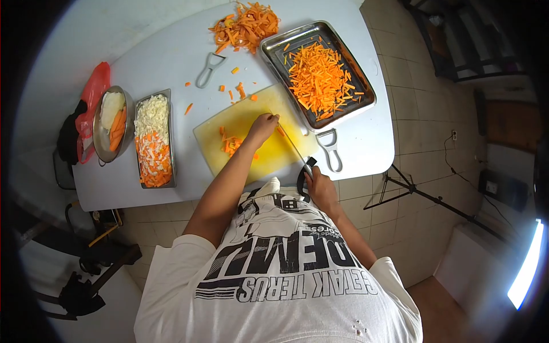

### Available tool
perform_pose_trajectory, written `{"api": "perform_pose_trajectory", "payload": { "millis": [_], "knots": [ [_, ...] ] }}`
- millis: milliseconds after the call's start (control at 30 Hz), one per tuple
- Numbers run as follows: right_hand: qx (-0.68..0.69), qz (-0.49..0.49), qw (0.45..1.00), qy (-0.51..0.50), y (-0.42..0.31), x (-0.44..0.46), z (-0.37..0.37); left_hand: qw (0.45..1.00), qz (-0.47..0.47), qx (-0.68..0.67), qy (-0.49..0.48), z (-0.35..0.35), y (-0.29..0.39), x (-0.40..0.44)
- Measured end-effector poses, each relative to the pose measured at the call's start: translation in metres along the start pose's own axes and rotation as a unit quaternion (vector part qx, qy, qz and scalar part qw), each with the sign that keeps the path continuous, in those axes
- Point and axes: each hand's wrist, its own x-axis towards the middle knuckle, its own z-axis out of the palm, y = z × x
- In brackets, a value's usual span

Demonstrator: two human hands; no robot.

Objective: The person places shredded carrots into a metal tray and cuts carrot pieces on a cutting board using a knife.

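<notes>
A kitchen knife point(298, 150) slants over the right part of the yellow-stained cutting board point(214, 128). Its handle is wrapped in my right hand point(322, 188), at the board's near right corner. My left hand point(263, 130) is closed at the far end of the blade, fingertips pinched together by the knife's tip; what is between them is hidden. An orange carrot piece point(280, 131) shows beside the blade, just below those fingertips. Left of my left wrist, a small heap of cut carrot point(230, 143) lies on the board.
Carrot sticks fill part of a metal tray point(366, 91) at right. Peelings point(247, 26) lie at the back. Two peelers point(209, 71) point(331, 151) rest on the table. At left stand a pan point(172, 123) of diced vegetables and a bowl point(102, 143) with whole carrots. A tripod point(412, 187) stands right.
</notes>
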Motion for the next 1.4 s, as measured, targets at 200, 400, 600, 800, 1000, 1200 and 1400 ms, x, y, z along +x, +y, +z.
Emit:
{"api": "perform_pose_trajectory", "payload": {
  "millis": [200, 400, 600, 800, 1000, 1200, 1400],
  "knots": [
    [0.000, 0.013, 1.000, -0.004, 0.001, 0.000, 0.004, 1.000, -0.010, 0.018, -0.007, 0.000, 0.000, 0.004],
    [-0.012, 0.045, 0.999, -0.026, -0.005, 0.001, 0.003, 0.999, -0.031, 0.006, -0.026, -0.002, -0.006, 0.008],
    [-0.012, 0.046, 0.998, -0.040, -0.007, 0.004, -0.005, 0.998, -0.045, -0.033, -0.025, -0.002, 0.004, 0.004],
    [0.003, 0.033, 0.998, -0.060, -0.005, 0.003, -0.010, 0.998, -0.053, -0.017, -0.038, -0.008, 0.011, 0.000],
    [0.001, 0.036, 0.997, -0.072, -0.005, 0.002, -0.011, 0.997, -0.065, -0.032, -0.039, -0.007, 0.006, -0.001],
    [-0.012, 0.044, 0.996, -0.082, -0.004, 0.003, -0.008, 0.995, -0.078, -0.050, -0.043, -0.008, 0.002, -0.002],
    [-0.019, 0.059, 0.994, -0.086, -0.005, 0.002, -0.007, 0.993, -0.086, -0.059, -0.052, -0.009, 0.001, -0.001]
  ]
}}
